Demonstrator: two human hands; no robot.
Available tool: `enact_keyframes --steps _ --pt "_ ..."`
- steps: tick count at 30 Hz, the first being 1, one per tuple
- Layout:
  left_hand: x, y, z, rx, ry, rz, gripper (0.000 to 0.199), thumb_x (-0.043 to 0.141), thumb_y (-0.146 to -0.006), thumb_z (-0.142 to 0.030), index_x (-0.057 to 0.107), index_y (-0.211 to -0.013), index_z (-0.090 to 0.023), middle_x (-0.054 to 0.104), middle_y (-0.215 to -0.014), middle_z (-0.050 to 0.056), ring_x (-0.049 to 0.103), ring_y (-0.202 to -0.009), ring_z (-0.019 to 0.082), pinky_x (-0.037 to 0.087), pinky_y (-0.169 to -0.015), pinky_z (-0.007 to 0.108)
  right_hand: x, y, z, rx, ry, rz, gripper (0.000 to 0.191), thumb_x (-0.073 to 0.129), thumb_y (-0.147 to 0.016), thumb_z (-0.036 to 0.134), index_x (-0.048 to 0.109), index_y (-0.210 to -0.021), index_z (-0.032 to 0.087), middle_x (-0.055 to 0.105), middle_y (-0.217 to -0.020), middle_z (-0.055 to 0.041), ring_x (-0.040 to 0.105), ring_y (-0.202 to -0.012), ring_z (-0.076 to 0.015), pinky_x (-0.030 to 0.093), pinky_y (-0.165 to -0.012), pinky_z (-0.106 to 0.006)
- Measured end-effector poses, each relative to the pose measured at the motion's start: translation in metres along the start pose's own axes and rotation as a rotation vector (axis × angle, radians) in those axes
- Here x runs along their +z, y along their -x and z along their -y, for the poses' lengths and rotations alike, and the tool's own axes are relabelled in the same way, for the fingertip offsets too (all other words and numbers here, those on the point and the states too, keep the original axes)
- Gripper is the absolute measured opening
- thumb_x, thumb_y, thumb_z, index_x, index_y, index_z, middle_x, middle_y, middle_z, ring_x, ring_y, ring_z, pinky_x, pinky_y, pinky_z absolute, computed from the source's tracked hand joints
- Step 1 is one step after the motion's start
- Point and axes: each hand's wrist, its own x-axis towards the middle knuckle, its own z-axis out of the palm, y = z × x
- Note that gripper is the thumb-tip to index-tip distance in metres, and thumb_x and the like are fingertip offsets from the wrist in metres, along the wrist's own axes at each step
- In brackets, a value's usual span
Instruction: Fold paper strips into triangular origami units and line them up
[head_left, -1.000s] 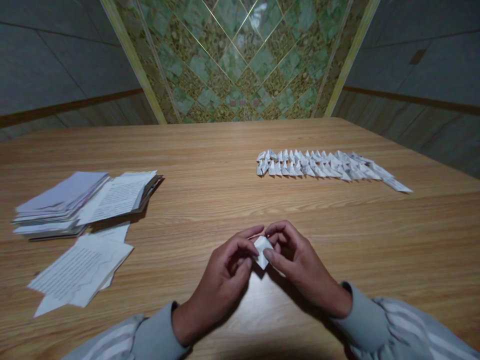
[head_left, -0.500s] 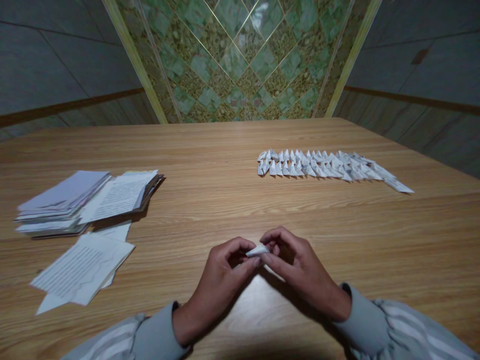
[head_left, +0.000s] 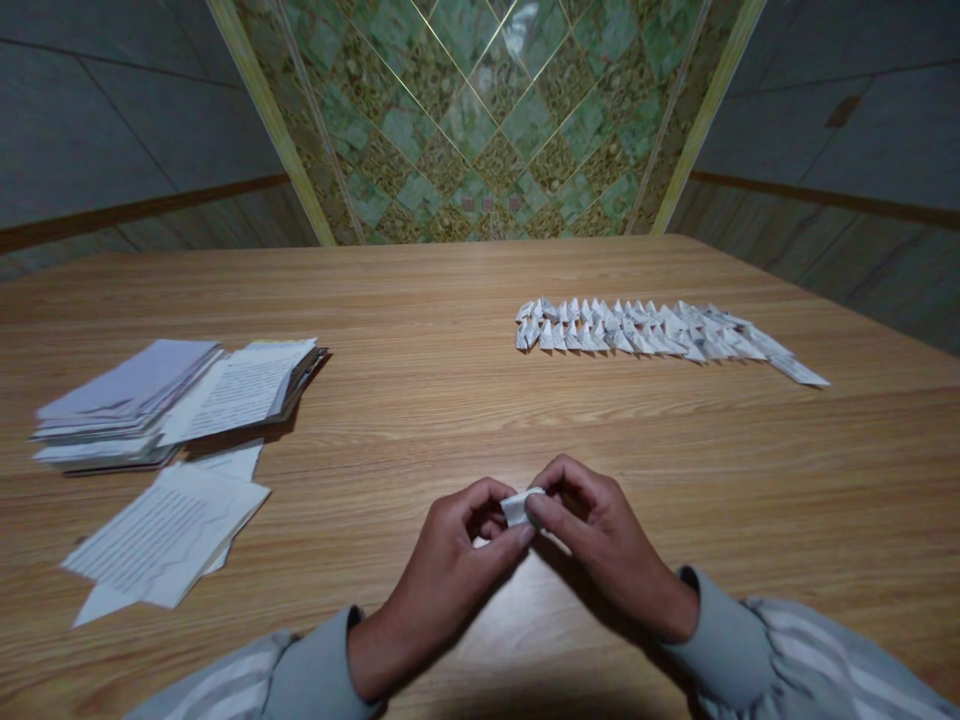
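Observation:
A small folded piece of white paper [head_left: 516,508] is held up between both hands, above the near middle of the table. My left hand [head_left: 457,560] pinches it from the left, its thumb below and its fingers behind. From the right, my right hand [head_left: 600,530] grips the other end, with the thumb pressed on the front face. The fingertips behind the paper are partly hidden.
Two rows of folded paper pieces [head_left: 615,330] stand at the back right of the wooden table [head_left: 405,380]. Paper stacks [head_left: 135,385] lie at the left, with loose printed sheets [head_left: 172,535] in front. A tiled wall [head_left: 487,120] borders the far edge.
The folded paper has turned in my fingers, from a pointed shape to a squarer face. My right thumb has moved onto its front, and my left thumb has shifted slightly right and down.

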Motion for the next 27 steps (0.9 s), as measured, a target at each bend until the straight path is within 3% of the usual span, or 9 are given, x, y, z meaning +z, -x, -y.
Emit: enact_keyframes --steps 7,24,27 --pt "-0.001 -0.002 0.004 0.052 -0.046 -0.029 0.014 0.068 -0.085 -0.028 0.067 -0.078 -0.016 0.061 -0.069 -0.001 0.051 -0.066 0.013 0.04 -0.062 0.024 -0.002 -0.002 0.004 -0.085 0.164 0.021 0.02 0.065 -0.09 0.035 0.065 -0.078 0.019 0.058 -0.072 0.0005 0.052 -0.069 -0.0141 0.038 -0.063 -0.027" --pt "-0.004 -0.003 0.006 0.073 -0.101 0.008 0.022 0.068 -0.083 -0.03 0.059 -0.068 -0.016 0.055 -0.064 -0.002 0.047 -0.063 0.013 0.036 -0.059 0.024 -0.008 -0.004 -0.004 -0.017 0.008 0.088 0.033 0.062 -0.092 0.043 0.061 -0.072 0.017 0.057 -0.067 0.0013 0.05 -0.063 -0.0124 0.038 -0.06 -0.026" --pt "-0.004 -0.003 -0.002 0.035 -0.053 0.023 0.015 0.07 -0.08 -0.029 0.064 -0.078 -0.016 0.057 -0.067 -0.002 0.048 -0.064 0.013 0.037 -0.059 0.023 -0.008 -0.005 -0.004 -0.034 0.034 0.076 0.033 0.062 -0.092 0.044 0.06 -0.072 0.017 0.058 -0.067 0.0007 0.05 -0.064 -0.0131 0.039 -0.06 -0.027"
